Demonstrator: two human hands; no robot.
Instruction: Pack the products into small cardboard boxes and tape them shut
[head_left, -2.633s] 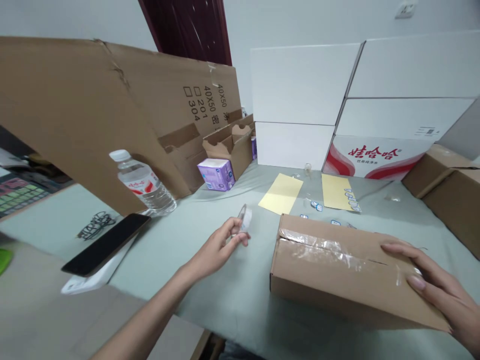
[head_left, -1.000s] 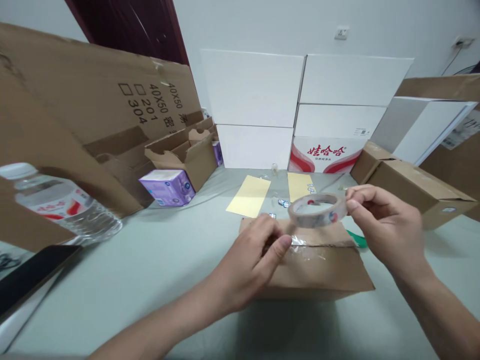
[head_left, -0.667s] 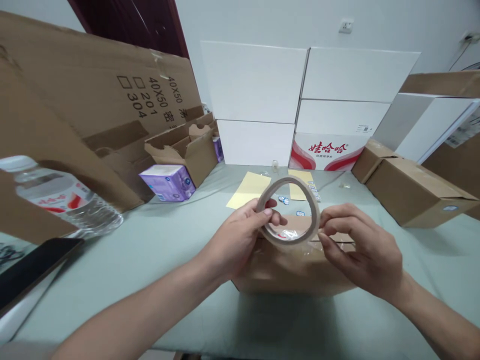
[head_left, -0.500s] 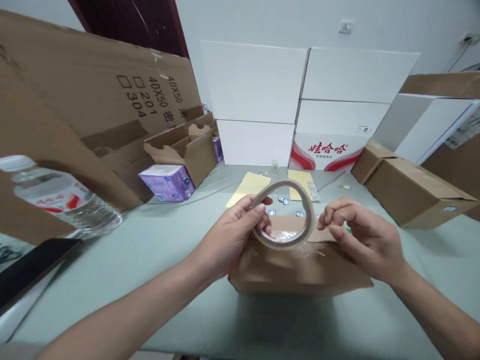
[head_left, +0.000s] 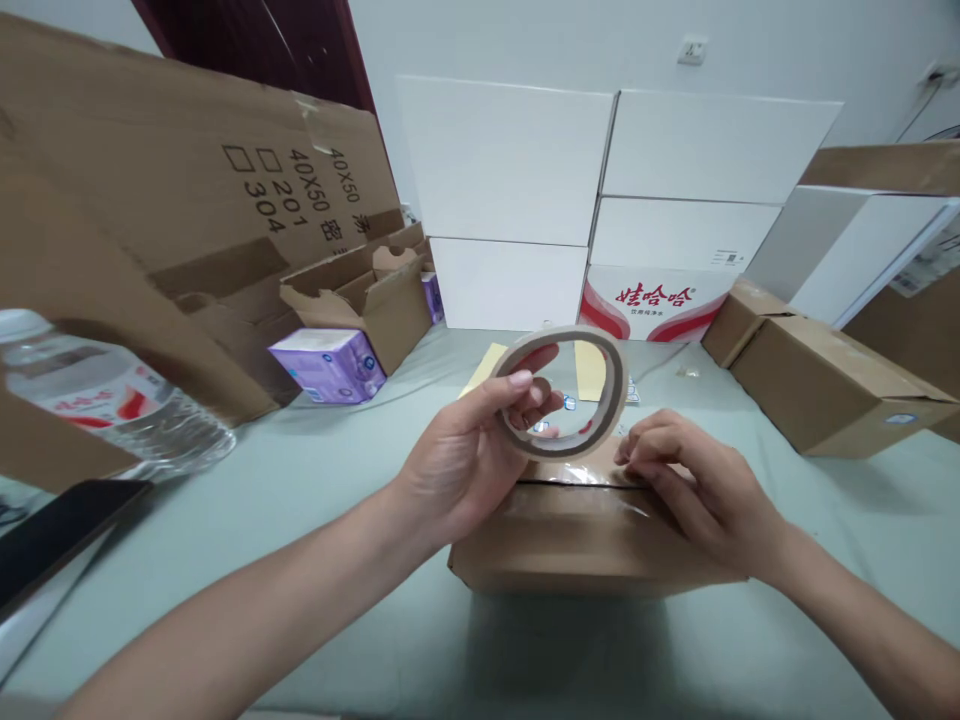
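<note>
My left hand [head_left: 469, 450] is closed round the left side of a roll of tape [head_left: 617, 390], its fingers through the ring. The roll is held upright above a brown cardboard box [head_left: 577, 545]. Shiny clear tape [head_left: 581, 474] lies along the seam on the box's top. Over the right part of that top is my right hand [head_left: 694, 485], fingers curled and thumb pressed to them, the fingertips close to the cardboard. Whatever these fingertips may pinch is too small to make out.
Yellow sheets [head_left: 590, 372] lie behind the box. To the left are a water bottle [head_left: 112, 395], a black phone-like object [head_left: 67, 535], a purple pack [head_left: 330, 365] and an opened carton [head_left: 397, 310]. White boxes [head_left: 510, 285] stand at the back, brown boxes [head_left: 840, 380] to the right.
The tape roll has risen and tilted in my left hand, away from the box top. My right hand has moved slightly left and down, closer to the box.
</note>
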